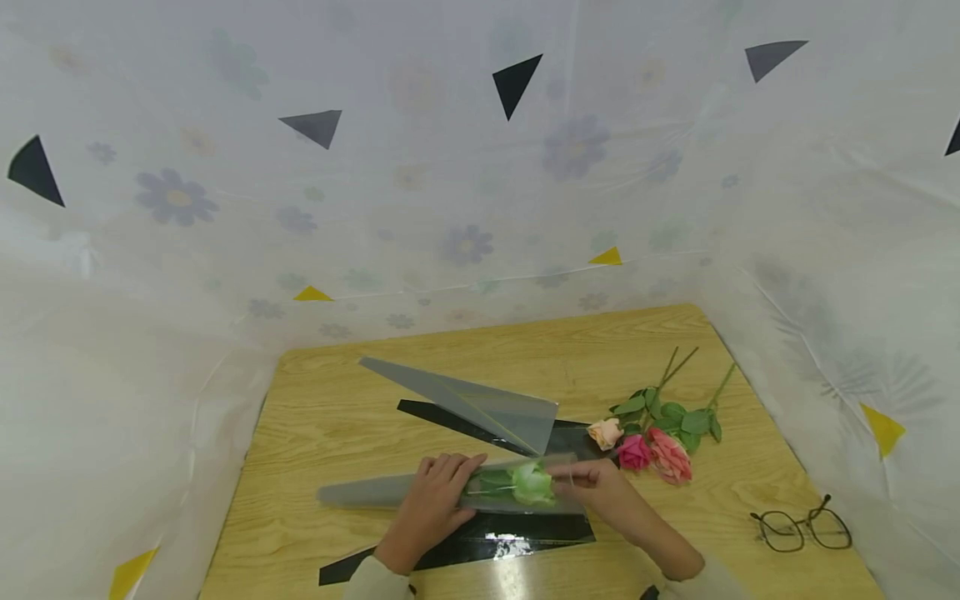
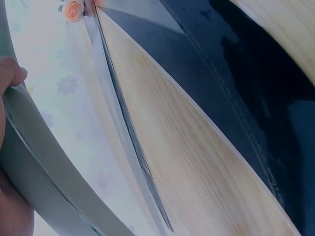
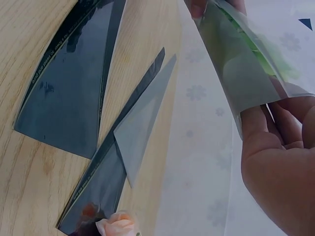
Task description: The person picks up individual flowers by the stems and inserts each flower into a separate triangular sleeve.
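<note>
A pale green rose (image 1: 532,482) with leaves lies inside a translucent grey cone-shaped flower sleeve (image 1: 367,493), its narrow end to the left. My left hand (image 1: 435,504) grips the sleeve around its middle; in the left wrist view its thumb (image 2: 12,73) lies on the grey film. My right hand (image 1: 603,496) reaches into the sleeve's wide mouth beside the bloom. In the right wrist view, the right hand (image 3: 278,157) has its fingertips partly hidden behind the film, so whether they pinch the rose is unclear. Under the sleeve lies a black flower sleeve (image 1: 510,533).
Behind the hands, another grey sleeve (image 1: 480,406) overlaps a second black sleeve (image 1: 577,440). To the right lie a peach rose (image 1: 605,433), a magenta rose (image 1: 634,452) and a coral rose (image 1: 670,457), with eyeglasses (image 1: 802,529) near the table's right edge. A patterned white curtain (image 1: 465,167) surrounds the table.
</note>
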